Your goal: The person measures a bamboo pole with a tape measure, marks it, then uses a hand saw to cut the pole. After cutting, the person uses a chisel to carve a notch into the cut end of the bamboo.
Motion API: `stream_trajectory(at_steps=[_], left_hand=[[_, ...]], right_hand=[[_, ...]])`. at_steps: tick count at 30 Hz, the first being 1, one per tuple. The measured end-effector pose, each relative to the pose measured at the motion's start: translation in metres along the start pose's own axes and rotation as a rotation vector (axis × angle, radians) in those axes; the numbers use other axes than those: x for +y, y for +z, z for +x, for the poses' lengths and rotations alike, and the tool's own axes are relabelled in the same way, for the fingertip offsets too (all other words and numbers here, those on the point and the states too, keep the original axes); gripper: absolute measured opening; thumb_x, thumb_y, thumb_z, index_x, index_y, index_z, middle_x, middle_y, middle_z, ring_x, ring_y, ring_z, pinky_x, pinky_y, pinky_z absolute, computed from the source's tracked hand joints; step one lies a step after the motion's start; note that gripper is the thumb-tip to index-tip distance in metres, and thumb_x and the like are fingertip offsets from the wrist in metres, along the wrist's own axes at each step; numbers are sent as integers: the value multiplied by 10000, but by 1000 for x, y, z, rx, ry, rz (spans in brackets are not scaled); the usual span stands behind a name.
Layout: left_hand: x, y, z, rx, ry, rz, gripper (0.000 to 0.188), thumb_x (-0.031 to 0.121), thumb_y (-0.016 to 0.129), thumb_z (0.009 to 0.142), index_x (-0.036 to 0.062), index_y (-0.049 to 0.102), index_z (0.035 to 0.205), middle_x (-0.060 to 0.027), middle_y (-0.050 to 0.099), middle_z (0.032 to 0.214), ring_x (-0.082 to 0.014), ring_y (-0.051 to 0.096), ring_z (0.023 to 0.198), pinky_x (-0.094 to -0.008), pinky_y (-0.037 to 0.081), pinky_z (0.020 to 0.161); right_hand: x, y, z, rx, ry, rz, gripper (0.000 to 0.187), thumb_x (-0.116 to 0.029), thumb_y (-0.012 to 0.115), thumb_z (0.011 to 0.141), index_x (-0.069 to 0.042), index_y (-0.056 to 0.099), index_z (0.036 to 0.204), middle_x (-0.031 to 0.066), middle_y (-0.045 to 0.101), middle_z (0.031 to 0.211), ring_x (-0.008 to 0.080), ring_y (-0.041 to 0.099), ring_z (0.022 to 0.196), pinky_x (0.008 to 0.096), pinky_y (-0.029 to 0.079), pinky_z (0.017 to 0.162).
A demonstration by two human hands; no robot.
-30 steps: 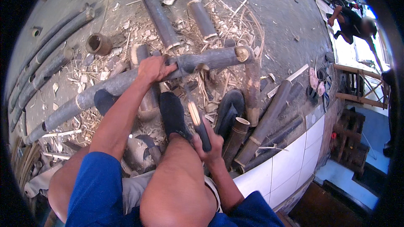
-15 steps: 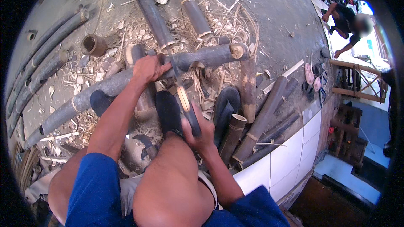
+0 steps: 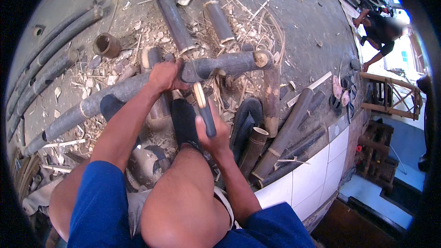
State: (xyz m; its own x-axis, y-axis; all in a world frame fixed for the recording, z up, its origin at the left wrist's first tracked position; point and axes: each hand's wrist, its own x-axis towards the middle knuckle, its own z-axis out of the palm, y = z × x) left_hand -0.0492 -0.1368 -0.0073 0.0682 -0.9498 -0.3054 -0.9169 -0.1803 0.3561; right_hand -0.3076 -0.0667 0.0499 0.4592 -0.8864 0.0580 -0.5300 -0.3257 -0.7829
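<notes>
A long dark bamboo pole (image 3: 112,93) lies slantwise in front of me across shorter bamboo pieces. My left hand (image 3: 166,77) is closed around it, near the place where its right-hand section (image 3: 225,64) begins. In my right hand (image 3: 214,131) is a handsaw (image 3: 202,103), held by its black and pale-yellow handle. The handle's front end comes up against the near side of the pole, just right of my left hand. The saw's blade is hard to make out. Below the pole, my dark-shod foot (image 3: 183,119) stands beside an upright bamboo piece.
Wood chips (image 3: 156,32) cover the floor. Two bamboo lengths (image 3: 172,16) lie beyond the pole, with more poles (image 3: 59,46) at left. At right are cut bamboo pieces (image 3: 287,128), white tiles (image 3: 312,170) and sandals (image 3: 344,89). Another person (image 3: 379,32) crouches at the far right.
My right hand has pushed the saw forward, bringing its handle close to the pole. The blade, plainly visible earlier across the pole, now barely shows. My left hand keeps its hold.
</notes>
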Motion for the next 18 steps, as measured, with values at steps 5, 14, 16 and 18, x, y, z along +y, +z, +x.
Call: stream_trajectory(at_steps=[5,14,16,18], left_hand=[[-5,-4,7,-80,-65,-47,868,595,883,620,56,634,1252,-222,721,1088,-402,705,1035,-500,558,877],[1,4,-2,-14,-94,-53,913,618,885,609,83,618,1299,-217,741,1021,-398,715,1018,-506,560,868],[-3,-3,2,-72,-82,-75,898,596,892,619,102,613,1315,-208,741,1031,-397,713,1026,-504,558,871],[-3,-6,3,-52,-73,-81,881,577,898,621,113,615,1314,-203,741,1037,-395,712,1031,-501,557,875]], right_hand=[[-8,-23,-40,4,70,98,566,-176,665,951,31,523,1458,202,720,914,239,727,727,364,574,681],[-10,-2,14,52,30,201,547,-165,662,940,17,531,1439,238,682,846,278,726,702,381,553,634],[-12,-5,7,7,81,69,554,-154,662,935,33,532,1440,238,706,887,245,741,733,372,561,646],[-19,-30,-34,48,-4,134,567,-186,675,944,15,529,1454,267,738,1043,331,773,832,388,594,711]])
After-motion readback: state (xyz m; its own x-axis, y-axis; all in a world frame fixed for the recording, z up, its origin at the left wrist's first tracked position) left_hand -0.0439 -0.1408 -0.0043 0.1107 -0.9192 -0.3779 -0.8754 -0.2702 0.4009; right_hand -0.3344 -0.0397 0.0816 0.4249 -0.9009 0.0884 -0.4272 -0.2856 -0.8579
